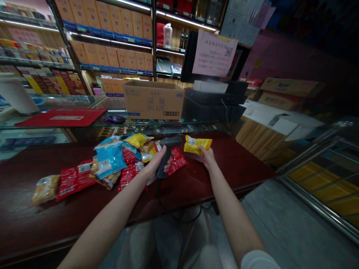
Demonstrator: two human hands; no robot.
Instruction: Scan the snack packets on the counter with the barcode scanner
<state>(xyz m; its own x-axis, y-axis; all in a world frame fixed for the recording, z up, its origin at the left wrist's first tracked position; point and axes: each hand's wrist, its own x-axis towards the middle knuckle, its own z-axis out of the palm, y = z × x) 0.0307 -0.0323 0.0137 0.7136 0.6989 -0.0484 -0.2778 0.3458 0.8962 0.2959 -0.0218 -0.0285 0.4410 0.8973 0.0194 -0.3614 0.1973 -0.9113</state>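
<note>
My left hand (158,162) is wrapped round the handle of a black barcode scanner (171,141), its head turned to the right. Between the fingers of my right hand (207,157) is a yellow snack packet (193,145), held just right of the scanner, with a white label patch showing. Left of and behind the scanner lies a heap of snack packets: a blue one (110,158), red ones such as this red packet (75,177), and another yellow packet (138,140). A clear packet of pale food (46,189) lies at the far left.
A cardboard box (153,100) stands on the glass counter behind the desk (224,175), beside a monitor with a paper sheet (214,54). A computer mouse (114,119), a red mat (63,116) and a white cup (17,93) are at left. A metal rail (316,198) runs at right.
</note>
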